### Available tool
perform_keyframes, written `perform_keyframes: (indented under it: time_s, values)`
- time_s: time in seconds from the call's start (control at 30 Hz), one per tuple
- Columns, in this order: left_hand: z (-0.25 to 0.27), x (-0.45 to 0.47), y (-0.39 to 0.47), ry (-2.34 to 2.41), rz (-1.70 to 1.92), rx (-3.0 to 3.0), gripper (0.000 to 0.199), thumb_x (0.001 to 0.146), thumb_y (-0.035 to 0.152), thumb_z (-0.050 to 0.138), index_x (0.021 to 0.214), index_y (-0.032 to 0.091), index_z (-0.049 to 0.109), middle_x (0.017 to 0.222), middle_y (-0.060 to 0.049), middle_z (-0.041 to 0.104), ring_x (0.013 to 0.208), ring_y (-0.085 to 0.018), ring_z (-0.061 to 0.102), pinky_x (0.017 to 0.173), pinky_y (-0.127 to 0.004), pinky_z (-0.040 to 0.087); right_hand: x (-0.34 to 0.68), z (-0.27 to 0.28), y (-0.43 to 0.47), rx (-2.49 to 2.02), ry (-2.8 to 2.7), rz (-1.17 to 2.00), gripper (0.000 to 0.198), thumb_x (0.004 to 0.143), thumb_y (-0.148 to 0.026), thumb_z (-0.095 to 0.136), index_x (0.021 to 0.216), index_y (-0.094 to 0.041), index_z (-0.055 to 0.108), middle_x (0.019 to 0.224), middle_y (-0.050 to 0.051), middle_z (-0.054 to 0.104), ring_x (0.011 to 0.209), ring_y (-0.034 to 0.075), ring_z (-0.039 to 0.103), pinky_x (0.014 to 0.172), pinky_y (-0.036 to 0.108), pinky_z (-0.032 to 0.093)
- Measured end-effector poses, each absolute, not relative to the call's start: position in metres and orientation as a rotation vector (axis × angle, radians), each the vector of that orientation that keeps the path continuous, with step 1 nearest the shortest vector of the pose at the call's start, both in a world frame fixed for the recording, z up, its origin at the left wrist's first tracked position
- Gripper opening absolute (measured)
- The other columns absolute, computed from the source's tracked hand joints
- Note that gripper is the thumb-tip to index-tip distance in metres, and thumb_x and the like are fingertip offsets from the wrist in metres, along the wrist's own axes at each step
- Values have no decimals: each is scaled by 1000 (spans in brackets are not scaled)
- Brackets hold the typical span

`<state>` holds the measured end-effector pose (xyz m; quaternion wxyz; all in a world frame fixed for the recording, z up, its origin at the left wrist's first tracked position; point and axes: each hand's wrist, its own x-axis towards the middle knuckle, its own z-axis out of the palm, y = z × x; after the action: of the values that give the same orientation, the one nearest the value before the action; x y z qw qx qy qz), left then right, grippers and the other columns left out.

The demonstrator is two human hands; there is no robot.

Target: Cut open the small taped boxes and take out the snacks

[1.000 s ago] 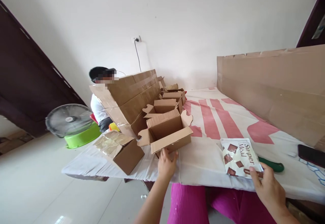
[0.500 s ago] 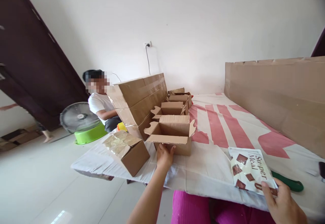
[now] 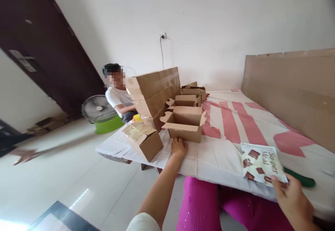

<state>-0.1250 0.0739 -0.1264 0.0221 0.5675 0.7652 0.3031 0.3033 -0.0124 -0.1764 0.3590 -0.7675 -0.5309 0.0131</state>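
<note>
The open cardboard carton [image 3: 186,135] stands upright on the cloth-covered desk [image 3: 217,159], its flaps spread. Compared with a second ago, it aligns more squarely with the further open cartons [image 3: 185,100] behind it, and the left hand [image 3: 179,148] has shifted from beneath its front flap to the foot of its front wall. The carton thus appears settled, its mouth unobstructed. The left fingers are bent close together; whether they grip anything cannot be told. Right of the carton and nearer the person, the right hand [image 3: 294,194] pinches the "Super Meal" pouch [image 3: 259,163], thumb uppermost; a green handle [image 3: 302,178] protrudes beside it. Left of the carton lies a taped carton [image 3: 151,146].
</note>
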Motion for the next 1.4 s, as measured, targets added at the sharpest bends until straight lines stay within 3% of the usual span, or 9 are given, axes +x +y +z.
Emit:
perform_keyframes:
  time_s: [0.2,0.3,0.4,0.47,0.63,0.9,1.13,1.27,1.4]
  values:
    - [-108,-113,68,1964,1065,1984,12,83,19,50,82,20,62,92,-10,65,103,-28,58,99,-45,40,292,-139,-14,-1571,-1229,335,44,80,-56,48,101,-19,57,93,11,70,83,25,67,75,36,53]
    - [-101,-84,66,1757,1146,2050,21,88,28,48,103,19,61,106,-11,65,108,-26,59,98,-42,44,280,-116,-3,-1417,-1272,411,37,85,-48,48,105,-20,60,93,8,71,81,23,67,78,36,53]
    - [-106,-43,65,1493,1175,2026,51,85,35,59,132,21,47,133,-12,56,121,-24,55,97,-38,46,259,-100,19,-1296,-1323,443,32,85,-45,50,103,-22,63,99,8,71,89,24,66,88,39,51]
    - [-116,-18,65,1329,1138,1912,68,77,33,69,138,20,41,138,-14,53,123,-25,54,97,-39,47,244,-104,35,-1281,-1294,460,38,83,-48,51,109,-21,61,111,11,68,101,26,64,93,41,49]
    - [-139,9,60,1310,1079,1789,48,71,20,72,117,19,58,115,-9,66,106,-23,61,97,-41,45,228,-146,49,-1347,-1154,524,79,75,-54,61,138,-14,34,136,21,50,122,32,53,102,49,44]
    - [-134,0,56,1382,1041,1736,68,74,37,73,134,19,47,126,-13,60,92,-20,63,82,-35,51,235,-160,39,-1213,-1239,698,74,74,-32,62,141,-20,33,142,15,47,131,25,48,111,44,37]
    - [-134,-1,53,1249,1171,1653,64,67,39,77,123,18,56,105,-7,69,91,-21,64,81,-33,50,232,-158,39,-1043,-1259,787,82,82,-43,59,147,-24,13,152,17,35,131,24,49,105,43,45]
    - [-135,-7,53,1372,1324,1576,46,70,35,72,110,19,57,103,-5,65,87,-18,60,81,-31,46,228,-156,37,-1172,-1429,858,62,82,-47,59,134,-20,37,125,15,62,101,25,68,84,40,56]
    - [-138,-12,57,1418,1327,1523,39,71,35,71,101,19,54,97,-4,63,85,-17,60,80,-31,46,223,-146,30,-1251,-1569,817,47,70,-35,73,111,-22,54,106,7,70,95,25,67,84,39,53]
